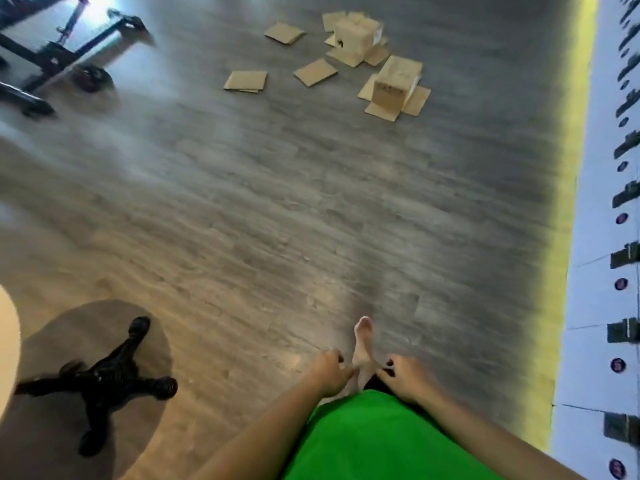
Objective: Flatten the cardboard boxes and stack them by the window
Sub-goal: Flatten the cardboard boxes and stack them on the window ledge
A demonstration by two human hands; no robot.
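Note:
Two upright cardboard boxes stand far ahead on the wooden floor, flaps spread: the nearer box [396,85] and the farther box [357,38]. Several flattened cardboard pieces lie around them, one [246,81] at the left, one [315,72] in the middle, one [284,33] further back. My left hand [329,372] and my right hand [406,377] hang low in front of my green shirt, fingers loosely curled, holding nothing. Both are far from the boxes. A bare foot [362,341] shows between them.
A black star-shaped chair base [104,377] stands at lower left beside a pale round edge. Dark wheeled equipment legs [65,60] are at upper left. Along the right runs a white wall or cabinet front [602,237] with dark fittings and a yellow glow at its foot.

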